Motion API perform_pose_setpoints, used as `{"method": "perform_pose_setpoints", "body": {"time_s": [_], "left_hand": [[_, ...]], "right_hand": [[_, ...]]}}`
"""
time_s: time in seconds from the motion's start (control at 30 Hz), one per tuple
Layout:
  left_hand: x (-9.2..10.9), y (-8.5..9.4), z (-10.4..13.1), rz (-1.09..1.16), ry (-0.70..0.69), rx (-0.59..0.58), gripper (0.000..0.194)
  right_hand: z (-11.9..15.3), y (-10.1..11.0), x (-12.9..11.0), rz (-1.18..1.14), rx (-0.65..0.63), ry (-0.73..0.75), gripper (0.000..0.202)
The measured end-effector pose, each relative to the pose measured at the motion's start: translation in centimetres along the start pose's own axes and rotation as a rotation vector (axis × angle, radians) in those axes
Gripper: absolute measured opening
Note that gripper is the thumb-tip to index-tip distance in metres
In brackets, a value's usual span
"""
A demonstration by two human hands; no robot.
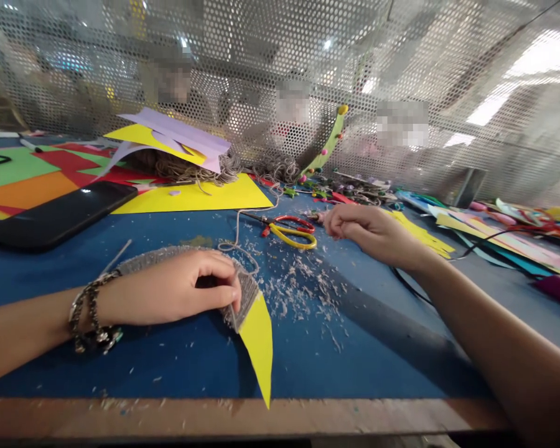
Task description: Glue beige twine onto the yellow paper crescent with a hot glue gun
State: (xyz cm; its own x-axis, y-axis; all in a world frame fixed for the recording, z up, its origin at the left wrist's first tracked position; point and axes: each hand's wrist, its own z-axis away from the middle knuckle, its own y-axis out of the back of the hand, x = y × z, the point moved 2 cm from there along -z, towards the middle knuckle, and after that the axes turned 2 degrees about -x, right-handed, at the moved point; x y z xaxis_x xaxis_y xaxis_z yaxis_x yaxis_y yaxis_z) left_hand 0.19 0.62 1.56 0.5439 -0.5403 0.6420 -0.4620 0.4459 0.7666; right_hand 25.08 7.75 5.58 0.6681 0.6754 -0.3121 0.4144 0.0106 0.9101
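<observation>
My left hand (172, 286) pinches a yellow paper crescent (259, 348) near its pointed end. Grey yarn (249, 295) is wrapped closely around the crescent, leaving the tip bare, and its loose strand curls away over the table. Much of the wrapped part lies under my hand. Scissors (292, 231) with red and yellow handles lie just left of my right hand (368, 230), whose fingers are closed. A small pinkish thing shows at those fingertips; its kind is unclear. Short yarn clippings (303, 289) are scattered between the hands.
A black phone (56, 214) rests at left beside coloured paper (37, 168). Behind, purple and yellow sheets cover a yarn pile (177, 163). A green decorated strip (326, 143) leans on perforated metal mesh (247, 74), with people beyond. Papers and a black cable (413, 287) lie at right.
</observation>
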Motion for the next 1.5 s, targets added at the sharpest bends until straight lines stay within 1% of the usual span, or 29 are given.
{"method": "perform_pose_setpoints", "body": {"time_s": [0.1,0.3,0.4,0.63,0.83,0.97,1.07,1.13,1.2,1.23,1.3,1.4,1.5], "left_hand": [[0.0,0.0,0.0,-0.005,0.002,-0.013,0.022],[0.0,0.1,0.0,-0.007,0.013,-0.026,0.023],[0.1,0.1,0.0,-0.002,0.010,-0.028,0.022],[0.1,0.2,0.0,0.025,0.011,-0.036,0.022],[0.3,0.2,0.0,0.033,0.005,-0.040,0.022],[0.3,0.2,0.0,0.043,0.003,-0.030,0.022],[0.3,0.2,0.0,0.049,0.009,-0.030,0.022],[0.3,0.2,0.0,0.047,0.011,-0.033,0.022],[0.4,0.2,0.0,0.042,0.010,-0.030,0.022],[0.4,0.2,0.0,0.038,0.007,-0.029,0.022],[0.3,0.2,0.0,0.029,0.006,-0.030,0.022],[0.2,0.2,0.0,0.031,0.003,-0.041,0.022],[0.2,0.2,0.0,0.040,0.000,-0.045,0.022]], "right_hand": [[0.1,-0.5,0.0,-0.082,-0.045,0.022,0.012],[0.4,-0.9,0.5,-0.232,-0.059,-0.036,0.004],[0.4,-1.1,0.5,-0.241,-0.075,-0.062,0.001],[0.4,-1.1,0.4,-0.217,-0.021,-0.095,0.008],[0.5,-0.8,0.2,-0.176,-0.088,-0.063,0.011],[0.4,-0.6,0.2,-0.165,-0.061,-0.015,0.027],[0.3,-0.5,0.6,-0.150,-0.065,-0.059,0.038],[0.3,-0.5,1.0,-0.146,-0.030,-0.119,0.034],[0.2,-0.3,1.2,-0.207,0.047,-0.162,0.019],[0.2,-0.2,1.2,-0.272,0.086,-0.165,0.013],[0.3,0.1,1.1,-0.438,0.145,-0.148,0.014],[0.4,0.3,0.9,-0.625,0.175,-0.142,0.012],[0.5,0.3,1.1,-0.713,0.152,-0.206,0.011]]}}
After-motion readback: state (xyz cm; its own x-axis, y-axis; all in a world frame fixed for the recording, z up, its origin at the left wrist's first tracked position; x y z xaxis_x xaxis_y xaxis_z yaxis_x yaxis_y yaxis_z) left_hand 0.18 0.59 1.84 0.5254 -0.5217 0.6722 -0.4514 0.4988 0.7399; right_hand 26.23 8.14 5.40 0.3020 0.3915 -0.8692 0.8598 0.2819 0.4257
